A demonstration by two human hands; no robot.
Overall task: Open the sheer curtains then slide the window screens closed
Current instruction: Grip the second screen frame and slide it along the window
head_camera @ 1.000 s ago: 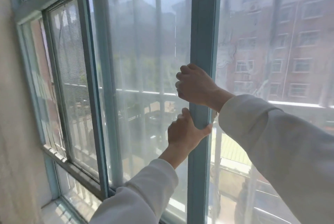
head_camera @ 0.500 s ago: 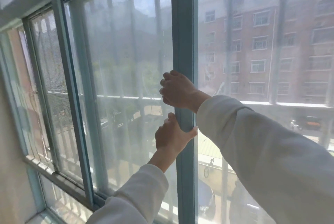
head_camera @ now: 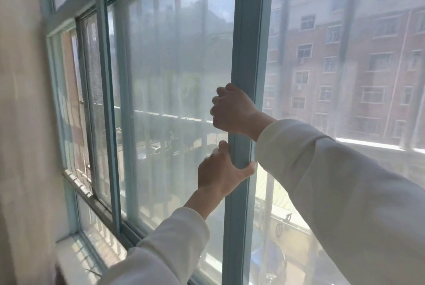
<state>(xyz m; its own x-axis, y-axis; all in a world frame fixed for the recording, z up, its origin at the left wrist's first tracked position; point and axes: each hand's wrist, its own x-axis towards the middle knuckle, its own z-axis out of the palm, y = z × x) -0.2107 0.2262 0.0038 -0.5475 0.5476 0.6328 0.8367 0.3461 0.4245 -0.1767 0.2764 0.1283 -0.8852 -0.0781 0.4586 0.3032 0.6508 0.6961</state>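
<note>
A sliding window screen (head_camera: 174, 66) with hazy mesh fills the middle of the view. Its blue-grey upright frame bar (head_camera: 249, 31) runs from top to bottom. My right hand (head_camera: 232, 110) is closed around this bar at mid height, knuckles toward the mesh. Just below it, my left hand (head_camera: 220, 169) grips the same bar, thumb wrapped onto its right face. The sheer curtain (head_camera: 20, 100) hangs bunched at the far left against the wall. Between it and another upright bar (head_camera: 108, 100), a narrow strip of window (head_camera: 71, 100) shows a darker mesh edge.
A white windowsill (head_camera: 73, 259) lies at the bottom left. Outside are vertical security bars (head_camera: 285, 31), a red brick apartment block (head_camera: 345, 66) and parked cars below. The pane right of the held bar looks hazy above and clearer below.
Both hands keep the same grip on the upright bar. The view has swung left and then back right. The strip at the far left now looks narrower.
</note>
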